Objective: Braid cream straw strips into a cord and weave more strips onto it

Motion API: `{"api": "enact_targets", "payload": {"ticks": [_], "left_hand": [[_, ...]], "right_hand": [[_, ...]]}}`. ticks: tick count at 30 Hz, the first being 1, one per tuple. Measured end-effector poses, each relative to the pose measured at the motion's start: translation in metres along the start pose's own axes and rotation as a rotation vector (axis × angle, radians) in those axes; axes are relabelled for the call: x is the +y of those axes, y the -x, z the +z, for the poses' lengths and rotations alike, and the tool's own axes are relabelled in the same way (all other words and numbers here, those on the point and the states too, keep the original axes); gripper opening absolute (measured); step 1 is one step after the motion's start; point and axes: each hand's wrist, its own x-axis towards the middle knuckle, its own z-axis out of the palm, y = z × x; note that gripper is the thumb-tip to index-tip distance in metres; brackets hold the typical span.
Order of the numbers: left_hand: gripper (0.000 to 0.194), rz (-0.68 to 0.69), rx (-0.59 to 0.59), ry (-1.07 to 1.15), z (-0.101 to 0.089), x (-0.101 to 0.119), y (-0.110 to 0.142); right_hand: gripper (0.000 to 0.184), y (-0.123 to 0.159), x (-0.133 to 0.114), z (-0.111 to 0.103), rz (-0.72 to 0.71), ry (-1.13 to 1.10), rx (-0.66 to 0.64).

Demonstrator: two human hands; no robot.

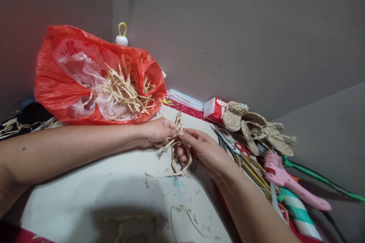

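Observation:
Pale braided straw point(178, 120) runs up between my two hands above a white board, with loose strands hanging below. My left hand point(160, 132) comes in from the left, its fingers closed on the straw. From the lower right, my right hand point(201, 147) pinches the same straw between thumb and index finger; the fingertips of both hands nearly meet. A loop of straw point(185, 170) hangs under the right hand, and one strand end lies on the white board point(128, 180).
A red plastic bag point(59, 95) full of straw strips point(125, 91) stands at the back left. On the right are scissors point(230, 145), a pink glue gun point(293, 188), woven straw pieces point(251, 121), a red-and-white box point(213, 109) and a green-striped roll point(299, 212). Grey walls close off the back.

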Motion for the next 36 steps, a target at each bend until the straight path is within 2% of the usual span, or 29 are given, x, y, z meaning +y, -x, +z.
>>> {"api": "enact_targets", "payload": {"ticks": [6,10,13,16,20,25,27,30,33,36], "left_hand": [[0.03,0.032,-0.04,-0.018,-0.005,-0.002,-0.002],[0.017,-0.025,-0.071,-0.034,-0.008,-0.002,-0.006],[0.017,0.0,-0.089,-0.111,-0.009,-0.001,-0.007],[0.021,0.046,-0.067,-0.272,-0.008,0.004,-0.006],[0.021,0.077,-0.033,-0.6,-0.009,0.012,-0.002],[0.019,0.298,0.042,-1.034,-0.007,0.016,0.001],[0.018,0.329,0.094,-1.132,-0.006,0.016,0.002],[0.018,0.27,0.077,-1.109,-0.005,0.018,0.004],[0.018,0.114,0.014,-0.905,-0.003,0.022,0.005],[0.019,-0.021,0.043,-0.722,0.003,0.021,0.008]], "right_hand": [[0.032,0.001,-0.005,-0.014,0.055,-0.001,-0.178],[0.032,-0.001,-0.002,-0.024,0.055,0.054,-0.187],[0.03,-0.003,0.004,-0.031,0.025,0.144,-0.177],[0.025,-0.003,0.005,-0.033,0.042,0.186,-0.162],[0.024,-0.003,0.0,-0.028,0.115,0.106,-0.184],[0.034,-0.006,0.0,-0.019,0.132,-0.036,-0.212],[0.035,-0.007,0.002,-0.017,0.127,-0.061,-0.18],[0.028,-0.007,0.002,-0.013,0.129,-0.05,-0.078],[0.023,-0.006,0.002,-0.007,0.114,-0.005,0.011],[0.028,-0.005,0.001,-0.001,0.084,0.015,0.075]]}}
